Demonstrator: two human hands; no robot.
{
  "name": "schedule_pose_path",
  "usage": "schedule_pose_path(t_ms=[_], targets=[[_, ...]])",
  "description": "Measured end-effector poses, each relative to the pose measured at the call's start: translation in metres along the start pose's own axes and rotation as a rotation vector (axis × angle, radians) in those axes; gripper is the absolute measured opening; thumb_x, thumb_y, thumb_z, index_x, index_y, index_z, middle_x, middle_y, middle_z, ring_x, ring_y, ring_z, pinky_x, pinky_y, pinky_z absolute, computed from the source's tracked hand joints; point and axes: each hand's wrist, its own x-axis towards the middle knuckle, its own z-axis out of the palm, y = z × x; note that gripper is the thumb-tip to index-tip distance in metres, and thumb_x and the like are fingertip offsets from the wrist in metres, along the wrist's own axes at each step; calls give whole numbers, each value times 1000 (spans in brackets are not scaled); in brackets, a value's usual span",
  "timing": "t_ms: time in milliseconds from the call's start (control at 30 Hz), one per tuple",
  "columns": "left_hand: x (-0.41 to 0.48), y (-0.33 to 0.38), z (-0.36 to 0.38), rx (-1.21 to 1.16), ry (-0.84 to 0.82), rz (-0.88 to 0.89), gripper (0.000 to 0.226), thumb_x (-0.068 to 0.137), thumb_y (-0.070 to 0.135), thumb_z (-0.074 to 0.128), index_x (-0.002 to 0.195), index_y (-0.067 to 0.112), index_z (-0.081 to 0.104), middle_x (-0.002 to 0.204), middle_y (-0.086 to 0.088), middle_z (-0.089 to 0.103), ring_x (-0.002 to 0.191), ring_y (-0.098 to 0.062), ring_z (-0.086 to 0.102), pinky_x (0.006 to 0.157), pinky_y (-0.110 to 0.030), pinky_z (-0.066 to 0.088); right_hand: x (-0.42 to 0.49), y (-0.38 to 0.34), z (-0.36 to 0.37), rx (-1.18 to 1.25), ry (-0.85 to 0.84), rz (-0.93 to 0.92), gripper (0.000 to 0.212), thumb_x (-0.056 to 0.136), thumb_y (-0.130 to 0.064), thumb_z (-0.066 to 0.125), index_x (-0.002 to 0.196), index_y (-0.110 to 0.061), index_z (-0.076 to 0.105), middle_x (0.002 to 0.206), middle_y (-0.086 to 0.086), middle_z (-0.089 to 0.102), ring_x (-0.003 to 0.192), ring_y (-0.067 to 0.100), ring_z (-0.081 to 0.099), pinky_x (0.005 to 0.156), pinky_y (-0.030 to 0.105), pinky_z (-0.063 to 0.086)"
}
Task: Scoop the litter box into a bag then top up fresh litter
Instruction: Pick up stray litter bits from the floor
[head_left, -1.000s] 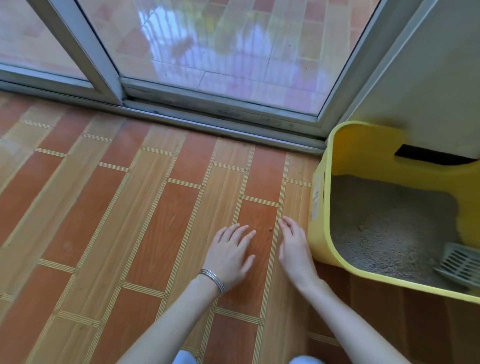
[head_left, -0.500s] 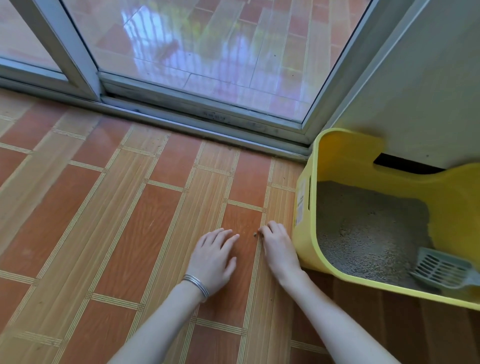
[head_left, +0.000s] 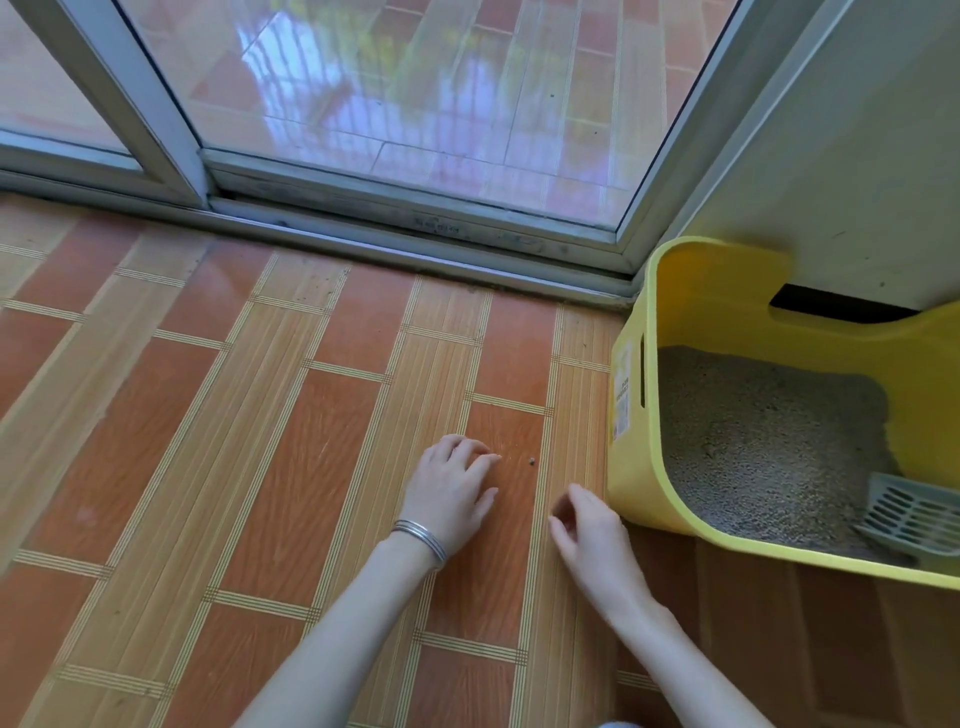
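**Stray litter being gathered beside the box; scooping not yet begun**

A tiled floor (head_left: 311, 467) is seen under both hands, with a sliding glass door (head_left: 415, 104) beyond them. The yellow litter box (head_left: 636, 467) stands just right of the right hand (head_left: 589, 525), holding grey, fairly even litter (head_left: 753, 441); a grey slotted scoop (head_left: 914, 514) lies in its near right corner. No bag is seen. The left hand (head_left: 449, 493), loosely curled and empty, rests on the floor. The right hand's fingers are pinched together; whether anything is held cannot be told. A small dark pellet (head_left: 532, 461) lies just ahead, between the hands. Next, the scoop would probably need to be taken up and a bag fetched.
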Motion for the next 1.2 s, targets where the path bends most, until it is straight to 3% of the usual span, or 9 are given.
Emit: schedule_pose_path(t_ms=[233,733,967,1100,1200], targets=[[27,12,11,-46,-23,47,41,51,23,89,88,19,73,86,0,66,78,-24,61,61,-31,49,-15,15,0,123,13,89,6,86,-11,61,88,-15,64,85,-5,59,77,7,56,71,17,46],[53,22,21,75,-19,108,23,48,27,89,60,25,69,70,7,63,70,-21,58,58,-30,44,-11,11,-4,91,3,53,7,82,-19,66,81,-15,60,83,-4,59,73,9,54,71,27,47],[41,20,23,71,38,65,26,54,23,85,62,18,61,71,2,62,68,-23,57,57,-31,43,-7,8,-10,89,-20,70,3,83,-14,64,85,-16,63,86,-3,60,76,9,56,74,26,47],[23,13,20,-9,117,11,19,63,18,76,67,18,58,62,7,60,65,-22,54,63,-29,30,-2,2,-11,94,-24,61,6,84,-12,62,88,-16,64,88,-3,63,79,9,57,76,25,47],[12,6,13,-62,125,-54,24,60,13,80,67,18,58,58,9,60,61,-20,54,60,-30,39,1,-6,-11,87,-42,51,5,85,-16,62,89,-18,65,88,-6,64,81,8,58,77,25,48]])
